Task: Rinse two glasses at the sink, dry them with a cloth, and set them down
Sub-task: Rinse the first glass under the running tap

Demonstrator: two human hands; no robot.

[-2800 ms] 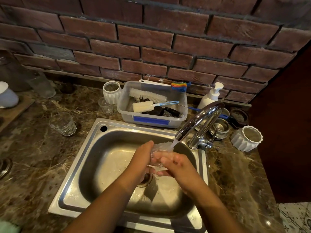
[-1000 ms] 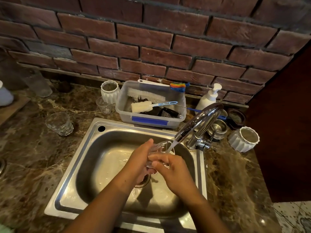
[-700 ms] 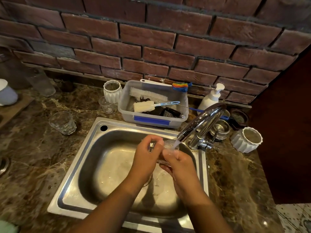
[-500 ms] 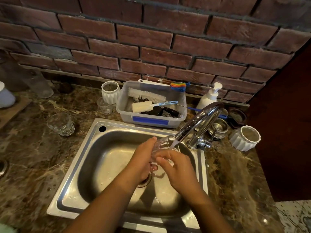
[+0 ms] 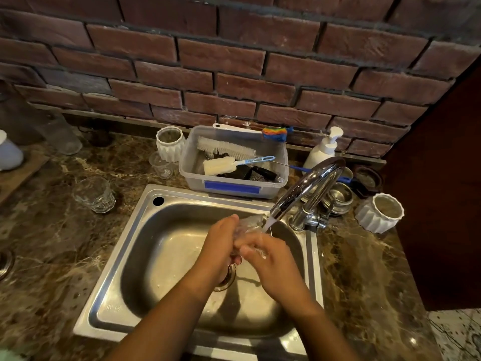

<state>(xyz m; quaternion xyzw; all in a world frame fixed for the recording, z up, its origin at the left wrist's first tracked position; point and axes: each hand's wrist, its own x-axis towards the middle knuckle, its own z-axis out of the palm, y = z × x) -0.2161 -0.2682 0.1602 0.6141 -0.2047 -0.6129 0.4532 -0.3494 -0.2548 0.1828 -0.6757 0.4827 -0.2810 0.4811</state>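
- Clear glass (image 5: 251, 222) above sink (image 5: 156, 256) basin, under tap (image 5: 307, 188) stream; mostly hidden, outline blurred by water.
- Left grip (image 5: 221, 246) curled round its left side.
- Right grip (image 5: 270, 259) wrapped over its near side; fingertips obscured.
- Second glass (image 5: 94, 194) upright on surface (image 5: 52, 243), left of sink.
- Forearms cut off at bottom frame edge.

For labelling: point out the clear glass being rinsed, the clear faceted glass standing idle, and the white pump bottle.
Clear glass being rinsed (image 5: 251, 221): head view, upper wall.
Clear faceted glass (image 5: 94, 195): head view, side wall.
White pump bottle (image 5: 319, 154): head view, body.
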